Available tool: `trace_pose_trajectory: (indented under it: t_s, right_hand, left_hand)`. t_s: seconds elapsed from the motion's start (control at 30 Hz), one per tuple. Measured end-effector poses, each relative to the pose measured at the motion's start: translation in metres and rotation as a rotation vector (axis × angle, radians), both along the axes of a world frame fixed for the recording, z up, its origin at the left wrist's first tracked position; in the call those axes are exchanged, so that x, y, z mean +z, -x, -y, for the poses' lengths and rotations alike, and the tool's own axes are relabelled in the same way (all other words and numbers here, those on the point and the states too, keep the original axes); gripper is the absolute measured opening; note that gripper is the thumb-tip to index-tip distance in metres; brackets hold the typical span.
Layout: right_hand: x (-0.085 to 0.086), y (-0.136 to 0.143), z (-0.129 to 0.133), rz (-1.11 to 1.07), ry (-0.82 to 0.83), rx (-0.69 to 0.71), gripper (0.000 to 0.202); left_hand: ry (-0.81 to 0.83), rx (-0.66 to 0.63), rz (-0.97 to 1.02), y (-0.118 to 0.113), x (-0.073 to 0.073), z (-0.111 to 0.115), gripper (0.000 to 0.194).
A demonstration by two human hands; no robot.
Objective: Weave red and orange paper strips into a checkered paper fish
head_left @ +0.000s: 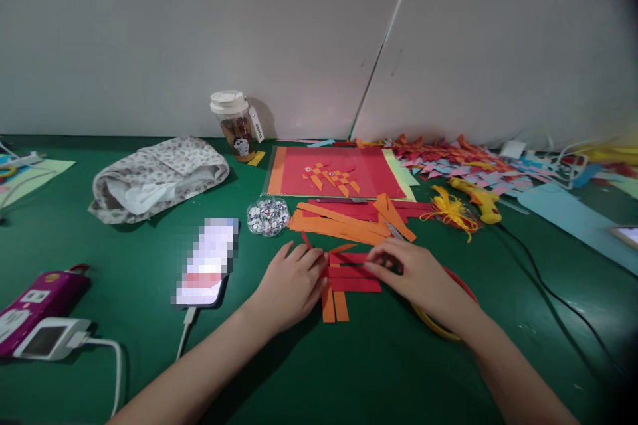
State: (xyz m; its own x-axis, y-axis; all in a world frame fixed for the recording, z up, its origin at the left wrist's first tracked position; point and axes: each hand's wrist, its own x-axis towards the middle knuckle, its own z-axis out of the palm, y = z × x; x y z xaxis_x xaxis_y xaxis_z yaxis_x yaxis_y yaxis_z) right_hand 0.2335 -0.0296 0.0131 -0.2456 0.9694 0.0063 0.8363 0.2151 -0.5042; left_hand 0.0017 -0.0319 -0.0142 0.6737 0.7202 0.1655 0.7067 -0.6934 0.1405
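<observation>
Red strips (356, 285) lie side by side across orange strips (341, 307) at the middle front of the green table. My left hand (294, 282) rests over their left end, its fingers bent and pressing on the strips. From the right, my right hand (403, 269) pinches the right end of a red strip between thumb and forefinger. The crossing of the strips is partly hidden by my left fingers. Just behind lie more orange strips (339, 224) and red strips (419, 210).
A phone (207, 262), a round box of googly eyes (268, 216), a cloth bag (159, 179) and a lidded cup (236, 126) stand left. Right are yellow string (451, 212) and a corded glue gun (478, 200). Behind, woven fish (339, 178) lie on a red sheet (373, 169).
</observation>
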Motion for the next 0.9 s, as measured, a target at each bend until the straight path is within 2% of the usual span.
trace_pose_trajectory:
  t_s: [0.1, 0.23, 0.53, 0.63, 0.9]
  right_hand:
    - [-0.005, -0.005, 0.011, 0.09, 0.057, 0.012, 0.017]
    - [-0.009, -0.002, 0.012, 0.164, 0.049, 0.014, 0.016]
    - [0.007, 0.009, 0.003, 0.185, 0.17, -0.004, 0.014]
    - [0.01, 0.011, 0.002, 0.222, 0.127, 0.045, 0.006]
    - [0.018, 0.015, 0.008, 0.278, -0.044, 0.115, 0.01]
  left_hand:
    - [0.006, -0.009, 0.008, 0.002, 0.0, -0.001, 0.042]
    - [0.013, -0.026, 0.013, 0.004, 0.001, -0.001, 0.052]
    - [0.027, -0.029, 0.031, 0.006, 0.0, -0.003, 0.052]
    - [0.027, -0.025, 0.035, 0.006, 0.0, -0.002, 0.052]
    - [0.016, -0.024, 0.044, 0.006, 0.0, -0.001, 0.052]
